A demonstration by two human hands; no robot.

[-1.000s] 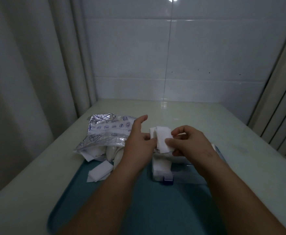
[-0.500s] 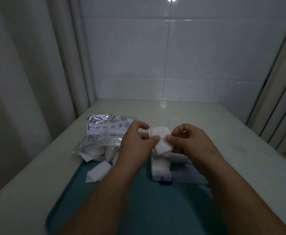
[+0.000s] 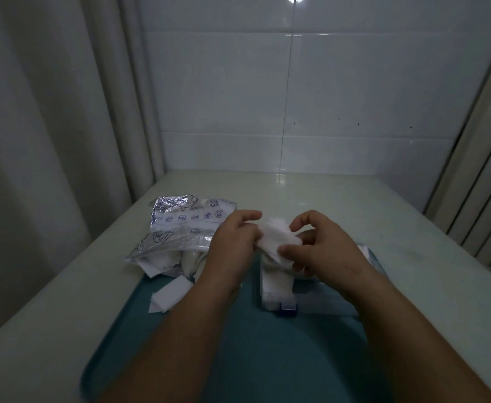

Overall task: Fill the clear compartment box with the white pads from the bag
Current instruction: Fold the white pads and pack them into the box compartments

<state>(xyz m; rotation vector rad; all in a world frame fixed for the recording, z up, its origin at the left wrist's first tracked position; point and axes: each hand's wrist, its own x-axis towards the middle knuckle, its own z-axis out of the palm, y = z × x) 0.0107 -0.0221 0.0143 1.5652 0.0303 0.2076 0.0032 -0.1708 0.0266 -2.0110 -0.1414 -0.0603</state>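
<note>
Left hand (image 3: 232, 242) and right hand (image 3: 325, 251) pinch opposite edges of a small stack of white pads (image 3: 276, 241) just above the clear compartment box (image 3: 314, 299). The pads look light, soft and floppy, best gripped at the edges. The bag (image 3: 186, 225) lies left of the box.

Two bare forearms reach in from the bottom edge and converge at the centre. The left hand (image 3: 232, 245), its back to the camera, curls its fingers (image 3: 248, 218) to pinch the left edge of a white pad (image 3: 276, 237). The right hand (image 3: 325, 251) pinches the pad's right side, thumb low and forefinger arched above. The hands are just beside each other.
</note>
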